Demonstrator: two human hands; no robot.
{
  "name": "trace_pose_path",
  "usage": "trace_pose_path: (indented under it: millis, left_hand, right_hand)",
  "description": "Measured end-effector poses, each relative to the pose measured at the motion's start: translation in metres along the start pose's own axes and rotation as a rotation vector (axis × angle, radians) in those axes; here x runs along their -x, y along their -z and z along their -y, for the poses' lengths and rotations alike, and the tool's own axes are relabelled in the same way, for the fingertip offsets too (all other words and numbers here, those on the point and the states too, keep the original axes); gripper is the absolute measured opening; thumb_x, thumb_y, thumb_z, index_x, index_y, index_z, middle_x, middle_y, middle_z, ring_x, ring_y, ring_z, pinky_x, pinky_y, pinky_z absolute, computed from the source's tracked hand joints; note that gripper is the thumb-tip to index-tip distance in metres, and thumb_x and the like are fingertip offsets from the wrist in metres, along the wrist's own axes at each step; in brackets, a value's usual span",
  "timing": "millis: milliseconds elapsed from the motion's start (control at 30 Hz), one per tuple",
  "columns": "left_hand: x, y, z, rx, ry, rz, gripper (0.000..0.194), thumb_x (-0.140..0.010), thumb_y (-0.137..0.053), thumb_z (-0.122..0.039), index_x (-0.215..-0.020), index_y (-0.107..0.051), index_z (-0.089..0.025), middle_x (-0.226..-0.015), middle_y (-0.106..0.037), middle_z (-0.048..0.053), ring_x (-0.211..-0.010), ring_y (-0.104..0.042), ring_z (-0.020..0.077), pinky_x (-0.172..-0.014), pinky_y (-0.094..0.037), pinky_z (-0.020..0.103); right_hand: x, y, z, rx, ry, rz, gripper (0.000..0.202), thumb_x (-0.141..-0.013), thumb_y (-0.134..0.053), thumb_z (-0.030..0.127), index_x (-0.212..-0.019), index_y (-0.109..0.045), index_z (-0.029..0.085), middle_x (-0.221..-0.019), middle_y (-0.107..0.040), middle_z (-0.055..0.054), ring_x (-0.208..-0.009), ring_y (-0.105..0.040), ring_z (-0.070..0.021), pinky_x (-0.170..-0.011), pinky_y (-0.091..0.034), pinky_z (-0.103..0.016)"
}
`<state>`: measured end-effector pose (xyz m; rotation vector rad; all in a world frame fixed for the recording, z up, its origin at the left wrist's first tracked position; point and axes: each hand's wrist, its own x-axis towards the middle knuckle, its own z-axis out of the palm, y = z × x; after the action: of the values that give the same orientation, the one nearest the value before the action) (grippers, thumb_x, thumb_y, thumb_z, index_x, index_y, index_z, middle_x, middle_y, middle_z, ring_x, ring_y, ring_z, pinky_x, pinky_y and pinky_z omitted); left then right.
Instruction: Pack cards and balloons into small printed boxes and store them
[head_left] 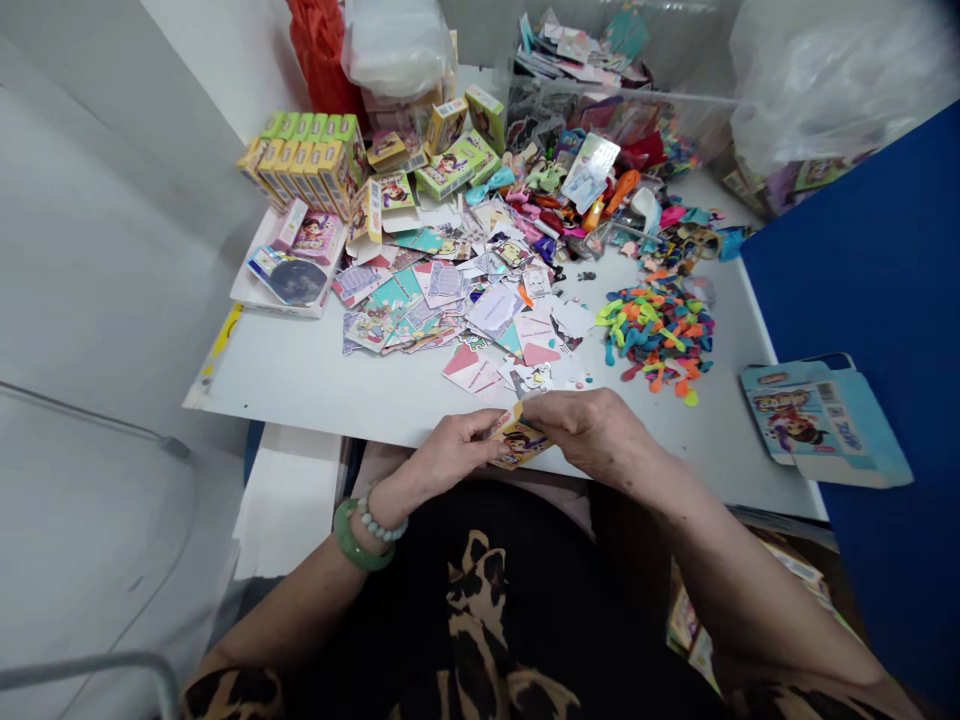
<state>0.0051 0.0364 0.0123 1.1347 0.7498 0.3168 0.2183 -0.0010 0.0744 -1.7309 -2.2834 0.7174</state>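
Note:
A small yellow printed cardboard box point(519, 446) is held just above the front edge of the table. My left hand point(459, 452) grips its left side between thumb and fingers. At the box's upper right end is my right hand point(592, 430), its fingers bent against the top; whether it also pinches a flap or some small item is hidden. Just beyond the box lie loose printed cards point(480, 370). To the right of the cards is a heap of small colourful balloons point(660, 335).
Upright yellow-green boxes point(307, 160) stand in rows at the back left, beside a white tray point(247, 285). Loose boxes point(450, 165) and mixed trinkets point(555, 210) lie behind the cards. A flattened blue box point(821, 420) hangs over the right edge near a blue panel point(885, 270).

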Motion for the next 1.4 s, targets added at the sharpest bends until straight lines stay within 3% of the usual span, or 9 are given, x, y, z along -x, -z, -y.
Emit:
trace_pose_path:
  millis: [233, 333, 400, 533, 667, 867, 1100, 1233, 1400]
  left_hand:
    - [-0.002, -0.001, 0.009, 0.126, 0.074, 0.011, 0.042, -0.077, -0.082, -0.042, -0.111, -0.076, -0.017, -0.104, -0.078, 0.007, -0.091, -0.071, 0.0213, -0.073, -0.052, 0.028]
    - [-0.001, 0.001, 0.008, 0.141, 0.099, -0.094, 0.048, -0.077, -0.083, -0.045, -0.115, -0.073, -0.018, -0.107, -0.078, 0.008, -0.086, -0.071, 0.0203, -0.063, -0.049, 0.024]
    - [0.0, 0.002, 0.006, 0.161, 0.089, -0.15, 0.047, -0.076, -0.083, -0.044, -0.114, -0.073, -0.018, -0.109, -0.078, 0.009, -0.086, -0.072, 0.0203, -0.062, -0.05, 0.024]
    - [0.001, 0.002, 0.003, 0.189, 0.065, -0.2, 0.049, -0.074, -0.085, -0.042, -0.114, -0.073, -0.017, -0.11, -0.079, 0.009, -0.087, -0.072, 0.0207, -0.064, -0.052, 0.025]
    - [0.001, 0.003, 0.003, 0.202, 0.064, -0.221, 0.05, -0.072, -0.087, -0.041, -0.113, -0.074, -0.017, -0.112, -0.079, 0.009, -0.088, -0.072, 0.021, -0.064, -0.053, 0.025]
    - [-0.005, -0.001, -0.002, 0.235, 0.058, -0.218, 0.046, -0.073, -0.087, -0.036, -0.112, -0.074, -0.017, -0.109, -0.08, 0.007, -0.094, -0.072, 0.0215, -0.079, -0.058, 0.031]
    - [-0.012, -0.005, -0.001, 0.131, 0.093, -0.174, 0.048, -0.075, -0.083, -0.04, -0.116, -0.074, -0.017, -0.113, -0.079, 0.01, -0.093, -0.072, 0.0226, -0.069, -0.055, 0.029]
    - [-0.011, -0.005, -0.001, 0.089, 0.122, -0.176, 0.049, -0.074, -0.083, -0.041, -0.115, -0.074, -0.016, -0.113, -0.079, 0.01, -0.091, -0.071, 0.0215, -0.067, -0.055, 0.027]
    - [-0.007, -0.002, -0.003, 0.114, 0.141, -0.191, 0.051, -0.074, -0.084, -0.04, -0.118, -0.074, -0.016, -0.115, -0.079, 0.01, -0.091, -0.071, 0.021, -0.067, -0.054, 0.027]
  right_hand:
    - [-0.001, -0.003, 0.004, -0.024, -0.024, 0.094, 0.019, -0.084, -0.058, 0.014, -0.083, -0.075, 0.022, -0.074, -0.072, -0.002, -0.062, -0.06, -0.0157, -0.057, -0.037, -0.027]
    - [-0.004, 0.003, -0.028, -0.083, -0.086, -0.185, 0.032, -0.096, -0.047, 0.019, -0.101, -0.078, 0.026, -0.1, -0.078, -0.005, -0.081, -0.069, -0.0192, -0.071, -0.05, -0.029]
    - [-0.01, 0.006, -0.06, 0.025, -0.289, -0.384, 0.037, -0.099, -0.042, 0.02, -0.11, -0.077, 0.024, -0.114, -0.077, -0.01, -0.097, -0.07, -0.0237, -0.082, -0.053, -0.034]
    - [-0.015, -0.008, -0.11, 0.27, -0.631, -0.252, 0.038, -0.097, -0.041, 0.013, -0.112, -0.076, 0.017, -0.124, -0.07, -0.018, -0.102, -0.067, -0.0267, -0.084, -0.051, -0.036]
    - [0.014, -0.029, -0.125, 0.218, -0.565, -0.17, 0.033, -0.097, -0.045, 0.019, -0.11, -0.076, 0.019, -0.121, -0.071, -0.014, -0.102, -0.068, -0.0263, -0.086, -0.051, -0.036]
    - [0.067, -0.024, -0.152, 0.006, -0.715, -0.422, 0.026, -0.087, -0.057, 0.029, -0.102, -0.077, 0.025, -0.109, -0.077, -0.01, -0.104, -0.069, -0.0313, -0.095, -0.054, -0.045]
    - [0.04, -0.027, -0.14, 0.147, -0.65, -0.395, 0.042, -0.092, -0.046, 0.023, -0.123, -0.074, 0.019, -0.13, -0.069, -0.015, -0.114, -0.065, -0.0306, -0.093, -0.055, -0.043]
    - [0.013, -0.028, -0.122, 0.255, -0.492, -0.252, 0.054, -0.093, -0.039, 0.01, -0.139, -0.066, 0.02, -0.143, -0.062, -0.016, -0.119, -0.061, -0.0299, -0.084, -0.051, -0.038]
    - [0.032, -0.028, -0.127, 0.148, -0.485, -0.214, 0.038, -0.093, -0.042, 0.012, -0.107, -0.076, 0.019, -0.115, -0.071, -0.015, -0.1, -0.066, -0.0263, -0.081, -0.05, -0.036]
